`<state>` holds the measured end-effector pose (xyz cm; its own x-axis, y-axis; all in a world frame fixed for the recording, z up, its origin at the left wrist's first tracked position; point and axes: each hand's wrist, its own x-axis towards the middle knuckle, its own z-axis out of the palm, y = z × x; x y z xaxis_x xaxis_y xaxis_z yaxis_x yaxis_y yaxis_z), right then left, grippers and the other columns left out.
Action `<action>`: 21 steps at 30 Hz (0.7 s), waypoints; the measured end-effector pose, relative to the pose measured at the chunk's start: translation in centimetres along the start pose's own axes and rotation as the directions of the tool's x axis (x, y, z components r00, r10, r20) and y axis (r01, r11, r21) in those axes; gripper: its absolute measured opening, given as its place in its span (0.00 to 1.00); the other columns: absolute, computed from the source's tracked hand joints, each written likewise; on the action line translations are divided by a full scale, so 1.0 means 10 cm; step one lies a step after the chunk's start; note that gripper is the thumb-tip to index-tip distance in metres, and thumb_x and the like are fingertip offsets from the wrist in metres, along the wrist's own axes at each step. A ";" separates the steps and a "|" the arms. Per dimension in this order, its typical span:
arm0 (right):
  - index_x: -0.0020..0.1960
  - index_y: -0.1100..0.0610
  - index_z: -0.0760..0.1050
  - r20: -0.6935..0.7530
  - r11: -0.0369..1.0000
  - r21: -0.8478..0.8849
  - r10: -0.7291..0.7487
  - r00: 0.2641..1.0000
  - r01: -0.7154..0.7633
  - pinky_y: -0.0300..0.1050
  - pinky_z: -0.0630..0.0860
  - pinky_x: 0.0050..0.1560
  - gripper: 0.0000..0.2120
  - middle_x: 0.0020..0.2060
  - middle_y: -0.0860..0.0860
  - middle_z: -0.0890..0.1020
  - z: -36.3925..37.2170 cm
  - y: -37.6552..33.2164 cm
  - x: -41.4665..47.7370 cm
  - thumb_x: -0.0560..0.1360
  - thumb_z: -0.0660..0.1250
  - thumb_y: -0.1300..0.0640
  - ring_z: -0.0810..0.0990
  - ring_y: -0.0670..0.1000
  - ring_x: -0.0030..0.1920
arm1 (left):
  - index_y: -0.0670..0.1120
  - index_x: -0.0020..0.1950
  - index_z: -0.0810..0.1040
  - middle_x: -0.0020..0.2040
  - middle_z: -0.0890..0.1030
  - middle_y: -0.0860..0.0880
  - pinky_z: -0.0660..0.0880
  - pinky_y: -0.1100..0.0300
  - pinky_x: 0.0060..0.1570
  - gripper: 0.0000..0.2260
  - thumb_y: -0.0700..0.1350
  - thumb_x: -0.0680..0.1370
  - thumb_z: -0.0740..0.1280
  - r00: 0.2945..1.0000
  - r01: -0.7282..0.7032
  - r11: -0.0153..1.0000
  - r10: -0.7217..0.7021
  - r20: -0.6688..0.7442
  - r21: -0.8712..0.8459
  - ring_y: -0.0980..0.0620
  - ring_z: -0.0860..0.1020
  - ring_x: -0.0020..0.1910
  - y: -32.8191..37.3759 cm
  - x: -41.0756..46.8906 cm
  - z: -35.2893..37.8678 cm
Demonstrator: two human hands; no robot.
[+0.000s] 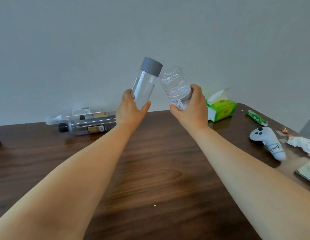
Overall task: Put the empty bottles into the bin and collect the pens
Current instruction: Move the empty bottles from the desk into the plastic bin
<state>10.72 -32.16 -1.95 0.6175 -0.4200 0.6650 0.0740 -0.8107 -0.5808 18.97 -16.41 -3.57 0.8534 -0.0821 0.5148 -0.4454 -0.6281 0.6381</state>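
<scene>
Holding now: you have one bottle in each hand, both lifted clear of the desk.
Left hand: your fingers curl behind the lower end of the grey-capped clear bottle and the thumb presses across its front. It tilts to the right, cap uppermost.
Right hand: your fingers curl round the labelled end of the ribbed plastic bottle. Its rounded end points up and leans left. Your palm hides its cap end.
Contact: the two bottles lean together and seem to touch near their tops.
Step in hand: most likely carrying this pair to the bin, which is not in view.
Doing it well: part the bottles so they don't knock. Squeeze the ribbed one lightly, since thin walls should buckle. Grip the smooth one more firmly, as it may slide. Find the bin before you swing your arms.
Left to clear: a black-capped bottle and a second clear bottle lie side by side at the desk's far left.
Leave alone: the white controller and green tissue box on the right.
Pens: none in view.
</scene>
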 end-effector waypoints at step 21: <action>0.65 0.57 0.63 0.560 0.739 0.667 -0.412 0.719 -0.096 0.46 0.76 0.52 0.31 0.54 0.49 0.78 1.67 -4.28 -2.48 0.70 0.69 0.42 0.78 0.51 0.53 | 0.46 0.68 0.62 0.63 0.73 0.50 0.74 0.53 0.54 0.31 0.56 0.71 0.70 0.729 0.399 0.896 -0.180 -0.661 0.196 0.53 0.76 0.57 -2.10 -2.02 -4.69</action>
<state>5.32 19.76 -1.42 0.8519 0.2596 0.4547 0.5176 -0.2863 -0.8063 -1.67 34.72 -0.49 0.5225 0.5645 0.6390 -0.0052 -0.7473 0.6645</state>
